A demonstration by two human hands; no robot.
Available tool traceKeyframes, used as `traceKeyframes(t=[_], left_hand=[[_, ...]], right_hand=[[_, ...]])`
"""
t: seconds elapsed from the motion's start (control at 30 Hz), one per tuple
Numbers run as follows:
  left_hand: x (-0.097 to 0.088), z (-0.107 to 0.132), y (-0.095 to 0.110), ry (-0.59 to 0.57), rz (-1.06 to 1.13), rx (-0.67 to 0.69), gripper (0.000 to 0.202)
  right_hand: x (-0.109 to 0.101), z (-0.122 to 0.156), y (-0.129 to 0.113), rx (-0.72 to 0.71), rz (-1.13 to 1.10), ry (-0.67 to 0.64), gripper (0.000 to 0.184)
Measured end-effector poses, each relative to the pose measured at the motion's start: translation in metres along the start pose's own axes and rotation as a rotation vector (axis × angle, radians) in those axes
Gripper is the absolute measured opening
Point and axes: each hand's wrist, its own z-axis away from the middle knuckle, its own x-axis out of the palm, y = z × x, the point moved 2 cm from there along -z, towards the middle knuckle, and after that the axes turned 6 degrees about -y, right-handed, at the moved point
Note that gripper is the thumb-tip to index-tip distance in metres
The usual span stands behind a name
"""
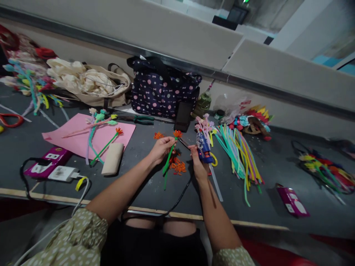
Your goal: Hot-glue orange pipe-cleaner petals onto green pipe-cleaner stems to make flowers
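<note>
Spotted bag: The spotted bag (162, 87) stands at the back of the bench (266, 147).
Flower: The orange flower (178, 134) with a green stem is in front of the spotted bag, in the left hand.
Left hand: The left hand (163, 149) is in front of the bag. Its fingers pinch the stem just under the orange top.
Right hand: The right hand (196, 162) is in front of the bag's right end. Its fingers grip a thin, shiny tool (183, 143). The tip is close to the flower, but I cannot tell if they touch.
Blue gun: The blue gun (204, 151) is in front of the bag's right end. I cannot tell if the right hand touches it.
Orange bits: A heap of orange bits (179, 168) lies in front of the bag.
Fuzzy sticks: The fuzzy sticks (240, 151), green, yellow and more, lie in front of the bag and to its right.
Phone: A black phone (183, 116) stands just in front of the bag.
Pink sheet: The pink sheet (72, 129) lies in front of the bag and to its left.
</note>
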Motion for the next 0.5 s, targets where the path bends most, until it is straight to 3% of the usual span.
traceKeyframes(t=[0.13, 0.37, 0.5], left_hand=[[-0.003, -0.001, 0.001, 0.008, 0.105, -0.026, 0.04], [-0.007, -0.002, 0.007, 0.065, 0.184, -0.078, 0.024], [-0.011, -0.003, 0.009, 0.098, 0.14, -0.052, 0.027]], right_hand=[[0.005, 0.003, -0.003, 0.068, -0.036, -0.049, 0.04], [0.009, 0.007, 0.004, 0.052, -0.048, -0.213, 0.034], [0.01, 0.011, 0.008, 0.045, -0.013, -0.22, 0.035]])
